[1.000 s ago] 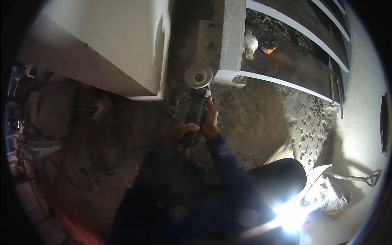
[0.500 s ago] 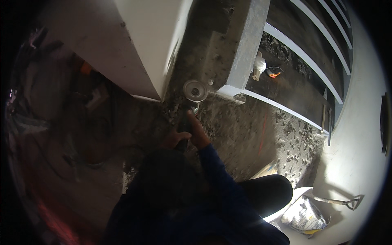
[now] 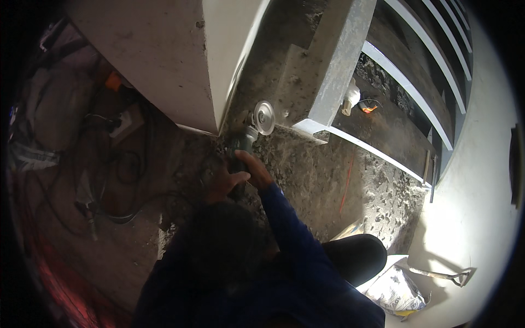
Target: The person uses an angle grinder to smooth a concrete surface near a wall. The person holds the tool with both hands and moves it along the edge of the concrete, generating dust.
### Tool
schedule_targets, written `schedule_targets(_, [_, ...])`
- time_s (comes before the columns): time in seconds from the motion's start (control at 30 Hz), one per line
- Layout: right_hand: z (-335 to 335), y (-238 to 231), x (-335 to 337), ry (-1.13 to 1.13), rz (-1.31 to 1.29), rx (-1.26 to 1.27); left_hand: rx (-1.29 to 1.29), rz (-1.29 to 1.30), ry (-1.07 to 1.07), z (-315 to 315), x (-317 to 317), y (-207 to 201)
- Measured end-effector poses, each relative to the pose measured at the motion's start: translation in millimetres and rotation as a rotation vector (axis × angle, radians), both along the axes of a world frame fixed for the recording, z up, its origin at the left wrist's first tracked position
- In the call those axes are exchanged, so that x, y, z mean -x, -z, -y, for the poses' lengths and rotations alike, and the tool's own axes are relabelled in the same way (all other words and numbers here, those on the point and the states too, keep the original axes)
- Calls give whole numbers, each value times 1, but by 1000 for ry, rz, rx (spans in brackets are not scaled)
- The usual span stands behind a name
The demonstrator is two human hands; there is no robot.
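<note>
An angle grinder [image 3: 242, 142] is gripped in both hands, its round pale disc [image 3: 265, 118] at the far end, tilted to the right. My right hand [image 3: 255, 168] wraps the dark body just behind the head. Behind it, my left hand [image 3: 223, 182] holds the body further back, its thumb pointing right and its other fingers partly hidden. The disc stands between the corner of a white wall [image 3: 214, 104] and the foot of a grey steel beam [image 3: 345, 65]. From here I cannot tell whether it touches anything.
Dark cables [image 3: 128, 167] loop over the floor at left. Steel stair-like bars [image 3: 402, 65] rise at right, with a white bag-like thing [image 3: 351, 97] and an orange-black object [image 3: 368, 107] between them. A printed sack [image 3: 397, 290] and a wooden-handled tool [image 3: 437, 273] lie lower right.
The grinder's disc has turned from facing up to a steeper tilt toward the right. Both hands have moved slightly left with the grinder, and the view has shifted a little.
</note>
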State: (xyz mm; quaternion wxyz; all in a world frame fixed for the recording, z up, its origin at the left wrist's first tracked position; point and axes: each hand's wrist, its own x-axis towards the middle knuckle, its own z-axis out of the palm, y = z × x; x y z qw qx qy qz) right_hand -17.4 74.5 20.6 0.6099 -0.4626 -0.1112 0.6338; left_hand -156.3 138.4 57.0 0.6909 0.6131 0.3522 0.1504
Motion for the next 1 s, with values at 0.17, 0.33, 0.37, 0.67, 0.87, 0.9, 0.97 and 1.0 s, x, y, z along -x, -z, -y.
schedule_targets(0.17, [-29,9,-12,-13,140,74,-42,24,-122,-11,-16,15])
schedule_targets(0.33, [-37,24,-30,-110,596,-64,-121,-153,-105,-20,-38,50])
schedule_targets(0.37, [-42,25,-31,-63,445,52,-148,-211,-96,-21,-42,55])
schedule_targets(0.67, [-73,15,-41,17,443,146,-436,-316,-161,-38,-59,50])
schedule_targets(0.87, [-80,11,-45,56,428,236,-526,-371,-104,-48,-65,58])
schedule_targets(0.9, [-79,10,-46,64,441,282,-525,-386,-98,-48,-66,63])
schedule_targets(0.97, [-78,11,-45,91,451,269,-541,-396,-108,-49,-70,77])
schedule_targets(1.0, [-77,13,-45,109,453,265,-491,-384,-87,-50,-72,85])
